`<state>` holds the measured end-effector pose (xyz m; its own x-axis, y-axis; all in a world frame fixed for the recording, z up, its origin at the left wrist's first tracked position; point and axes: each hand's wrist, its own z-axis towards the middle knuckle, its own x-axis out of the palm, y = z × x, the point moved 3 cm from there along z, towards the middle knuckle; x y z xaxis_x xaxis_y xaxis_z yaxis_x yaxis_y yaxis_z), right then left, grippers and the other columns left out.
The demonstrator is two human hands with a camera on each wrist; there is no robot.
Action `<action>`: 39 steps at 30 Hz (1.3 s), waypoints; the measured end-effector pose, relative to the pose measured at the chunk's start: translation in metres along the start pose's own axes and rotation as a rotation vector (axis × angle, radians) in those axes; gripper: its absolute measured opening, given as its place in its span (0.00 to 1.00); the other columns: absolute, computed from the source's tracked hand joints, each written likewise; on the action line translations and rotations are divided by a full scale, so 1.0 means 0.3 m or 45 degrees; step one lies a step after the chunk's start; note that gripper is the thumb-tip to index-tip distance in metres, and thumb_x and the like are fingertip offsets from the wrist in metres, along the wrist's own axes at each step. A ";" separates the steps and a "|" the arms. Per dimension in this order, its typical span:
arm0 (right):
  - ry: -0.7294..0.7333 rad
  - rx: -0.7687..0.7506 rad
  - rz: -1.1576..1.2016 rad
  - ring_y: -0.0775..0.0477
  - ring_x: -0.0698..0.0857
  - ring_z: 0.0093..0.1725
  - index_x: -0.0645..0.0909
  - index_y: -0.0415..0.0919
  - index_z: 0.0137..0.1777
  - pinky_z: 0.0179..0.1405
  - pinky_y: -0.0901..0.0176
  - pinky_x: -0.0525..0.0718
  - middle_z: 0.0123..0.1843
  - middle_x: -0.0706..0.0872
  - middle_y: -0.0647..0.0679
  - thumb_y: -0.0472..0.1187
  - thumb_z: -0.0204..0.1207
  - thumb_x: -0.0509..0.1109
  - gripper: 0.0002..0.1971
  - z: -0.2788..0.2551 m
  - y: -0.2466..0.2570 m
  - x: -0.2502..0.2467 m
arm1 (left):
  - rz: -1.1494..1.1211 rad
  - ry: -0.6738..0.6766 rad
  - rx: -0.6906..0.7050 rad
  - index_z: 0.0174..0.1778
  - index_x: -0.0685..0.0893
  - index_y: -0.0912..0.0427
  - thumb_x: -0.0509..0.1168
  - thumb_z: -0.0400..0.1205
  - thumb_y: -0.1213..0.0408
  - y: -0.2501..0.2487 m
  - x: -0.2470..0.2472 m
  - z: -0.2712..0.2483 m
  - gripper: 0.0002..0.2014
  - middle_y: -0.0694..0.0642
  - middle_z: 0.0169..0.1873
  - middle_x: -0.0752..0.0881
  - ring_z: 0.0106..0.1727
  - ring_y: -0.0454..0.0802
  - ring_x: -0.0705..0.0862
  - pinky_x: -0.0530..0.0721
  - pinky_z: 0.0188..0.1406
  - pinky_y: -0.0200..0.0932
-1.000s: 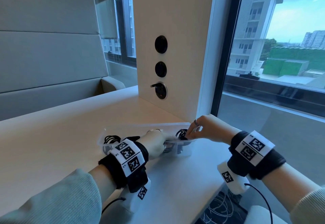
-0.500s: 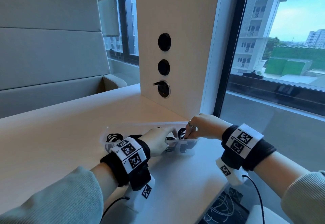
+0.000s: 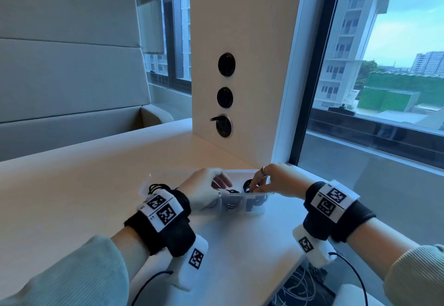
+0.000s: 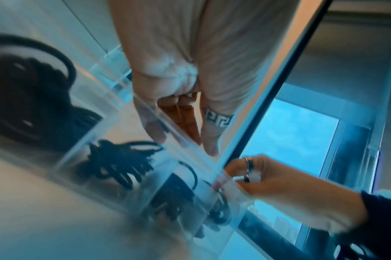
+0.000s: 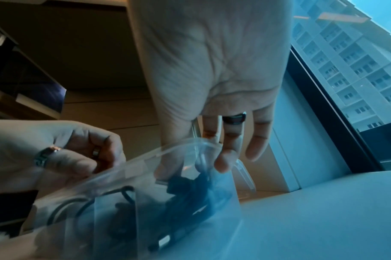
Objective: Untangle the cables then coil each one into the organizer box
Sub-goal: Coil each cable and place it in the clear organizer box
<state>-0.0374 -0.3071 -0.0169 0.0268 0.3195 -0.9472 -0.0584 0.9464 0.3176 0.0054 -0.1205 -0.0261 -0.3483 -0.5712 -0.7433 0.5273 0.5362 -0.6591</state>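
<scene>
A clear organizer box (image 3: 192, 173) sits on the white table (image 3: 84, 197), and a coiled black cable lies in each of its compartments. One coil (image 3: 157, 188) fills the left end and another coil (image 3: 247, 183) the right end. My left hand (image 3: 209, 191) holds the box's near wall at the middle, thumb outside and fingers over the rim (image 4: 145, 105). My right hand (image 3: 258, 186) reaches into the rightmost compartment, where the thumb and fingertips (image 5: 221, 165) close on the top of the right coil (image 5: 190, 186). Two more coils (image 4: 121, 161) show through the plastic.
A white partition with round black sockets (image 3: 225, 96) rises just behind the box. A large window (image 3: 372, 89) runs along the right. The table's edge falls away at lower right over a dark patterned floor (image 3: 300, 289). A padded bench (image 3: 72, 89) lies beyond the table.
Both hands stay at the box. My left fingers now reach a little farther over its middle, and my right fingers remain in the rightmost compartment.
</scene>
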 end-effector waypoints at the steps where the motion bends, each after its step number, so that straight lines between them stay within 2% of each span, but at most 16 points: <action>1: -0.017 0.002 0.005 0.63 0.74 0.29 0.89 0.50 0.45 0.26 0.78 0.72 0.38 0.85 0.55 0.45 0.73 0.74 0.04 -0.003 0.000 0.002 | 0.029 -0.020 0.010 0.44 0.82 0.50 0.70 0.76 0.67 0.013 -0.027 -0.018 0.07 0.46 0.40 0.84 0.42 0.43 0.81 0.75 0.39 0.31; 3: -0.024 0.022 0.015 0.63 0.74 0.28 0.88 0.46 0.42 0.24 0.79 0.71 0.37 0.85 0.55 0.43 0.72 0.74 0.03 -0.003 0.002 0.006 | 0.215 -0.050 -0.003 0.46 0.83 0.48 0.72 0.75 0.64 0.051 -0.092 -0.055 0.07 0.44 0.41 0.83 0.42 0.43 0.80 0.78 0.43 0.36; 5: 0.003 0.040 0.003 0.63 0.76 0.30 0.88 0.46 0.41 0.24 0.78 0.71 0.36 0.84 0.55 0.41 0.72 0.74 0.02 0.007 0.007 0.010 | 0.374 -0.085 -0.095 0.41 0.84 0.45 0.73 0.74 0.61 0.101 -0.169 -0.085 0.06 0.43 0.39 0.83 0.40 0.43 0.80 0.79 0.42 0.41; 8: 0.022 0.065 -0.030 0.55 0.79 0.35 0.86 0.47 0.38 0.30 0.74 0.75 0.36 0.84 0.52 0.39 0.72 0.73 0.03 0.037 0.018 0.020 | 0.320 -0.119 -0.191 0.32 0.86 0.46 0.74 0.73 0.64 0.163 -0.245 -0.109 0.07 0.45 0.35 0.86 0.37 0.41 0.82 0.76 0.34 0.34; 9: 0.006 0.078 -0.036 0.54 0.79 0.35 0.87 0.45 0.39 0.31 0.72 0.76 0.36 0.84 0.52 0.38 0.72 0.73 0.03 0.051 0.019 0.024 | 0.308 -0.126 -0.199 0.31 0.85 0.47 0.75 0.72 0.64 0.174 -0.254 -0.111 0.08 0.45 0.35 0.87 0.38 0.41 0.83 0.75 0.36 0.33; 11: -0.035 0.104 -0.065 0.55 0.77 0.32 0.87 0.41 0.39 0.27 0.76 0.73 0.33 0.82 0.53 0.37 0.71 0.72 0.03 0.074 0.020 0.031 | 0.287 -0.143 -0.223 0.32 0.85 0.46 0.75 0.72 0.62 0.197 -0.257 -0.112 0.08 0.47 0.36 0.87 0.41 0.44 0.84 0.76 0.40 0.36; 13: -0.081 0.125 -0.068 0.53 0.77 0.35 0.87 0.40 0.42 0.22 0.79 0.69 0.33 0.79 0.55 0.38 0.71 0.73 0.03 0.089 0.018 0.033 | 0.330 -0.229 -0.273 0.38 0.83 0.46 0.75 0.72 0.57 0.222 -0.259 -0.110 0.06 0.49 0.43 0.84 0.47 0.48 0.82 0.77 0.46 0.43; 16: -0.209 0.182 0.089 0.54 0.76 0.34 0.81 0.42 0.50 0.25 0.74 0.72 0.39 0.71 0.56 0.43 0.67 0.79 0.14 0.083 0.002 0.035 | 0.396 -0.319 -0.445 0.57 0.77 0.50 0.72 0.73 0.50 0.270 -0.267 -0.116 0.19 0.58 0.58 0.73 0.59 0.57 0.73 0.74 0.60 0.48; 18: -0.259 0.292 0.323 0.53 0.78 0.30 0.73 0.41 0.54 0.24 0.69 0.80 0.41 0.71 0.53 0.41 0.65 0.80 0.21 0.067 -0.009 0.040 | 0.367 -0.268 -0.515 0.65 0.71 0.53 0.68 0.77 0.51 0.291 -0.266 -0.121 0.23 0.62 0.65 0.71 0.58 0.58 0.75 0.73 0.57 0.46; 21: -0.204 0.470 0.616 0.49 0.81 0.32 0.68 0.39 0.59 0.39 0.55 0.89 0.39 0.75 0.47 0.39 0.66 0.80 0.27 0.052 -0.019 0.058 | 0.326 -0.267 -0.515 0.69 0.70 0.55 0.65 0.81 0.61 0.310 -0.270 -0.122 0.21 0.65 0.70 0.73 0.66 0.59 0.76 0.74 0.57 0.45; 23: -0.175 0.555 0.725 0.49 0.80 0.33 0.66 0.38 0.63 0.39 0.54 0.89 0.37 0.77 0.44 0.38 0.67 0.79 0.30 0.046 -0.024 0.067 | 0.298 -0.293 -0.517 0.69 0.71 0.55 0.65 0.81 0.64 0.312 -0.276 -0.125 0.20 0.64 0.71 0.74 0.68 0.60 0.76 0.75 0.58 0.45; 25: -0.157 0.596 0.759 0.51 0.79 0.30 0.65 0.37 0.67 0.33 0.58 0.88 0.35 0.77 0.44 0.36 0.68 0.79 0.32 0.042 -0.022 0.068 | 0.258 -0.316 -0.531 0.68 0.72 0.55 0.66 0.80 0.66 0.309 -0.280 -0.129 0.20 0.63 0.71 0.74 0.68 0.59 0.76 0.74 0.58 0.44; 28: -0.105 0.620 0.688 0.51 0.77 0.27 0.64 0.37 0.68 0.25 0.62 0.85 0.32 0.76 0.44 0.36 0.69 0.77 0.31 0.043 -0.005 0.066 | 0.218 -0.355 -0.541 0.65 0.75 0.56 0.72 0.76 0.63 0.305 -0.286 -0.134 0.22 0.61 0.65 0.79 0.63 0.57 0.78 0.73 0.53 0.41; 32: -0.071 0.651 0.622 0.50 0.77 0.29 0.66 0.37 0.67 0.30 0.60 0.85 0.35 0.76 0.44 0.36 0.69 0.77 0.30 0.069 0.010 0.068 | 0.187 -0.412 -0.566 0.61 0.78 0.56 0.73 0.75 0.63 0.319 -0.293 -0.129 0.19 0.59 0.62 0.81 0.58 0.56 0.79 0.73 0.49 0.40; 36: -0.125 0.626 0.628 0.51 0.77 0.32 0.67 0.38 0.67 0.17 0.68 0.81 0.40 0.74 0.47 0.38 0.70 0.77 0.29 0.104 0.005 0.068 | 0.151 -0.469 -0.571 0.54 0.79 0.57 0.73 0.75 0.62 0.334 -0.291 -0.109 0.15 0.61 0.61 0.81 0.59 0.57 0.80 0.72 0.49 0.40; 39: -0.135 0.604 0.647 0.50 0.79 0.34 0.65 0.38 0.69 0.19 0.67 0.82 0.41 0.75 0.46 0.37 0.73 0.73 0.27 0.141 -0.020 0.077 | 0.122 -0.495 -0.556 0.51 0.79 0.56 0.74 0.74 0.63 0.345 -0.301 -0.083 0.14 0.62 0.60 0.83 0.60 0.56 0.80 0.72 0.49 0.39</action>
<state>0.0057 -0.3035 -0.0389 0.2100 0.7074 -0.6749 0.3516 0.5895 0.7273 0.0721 0.0022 -0.0302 0.0384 -0.6494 -0.7594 0.1456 0.7555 -0.6387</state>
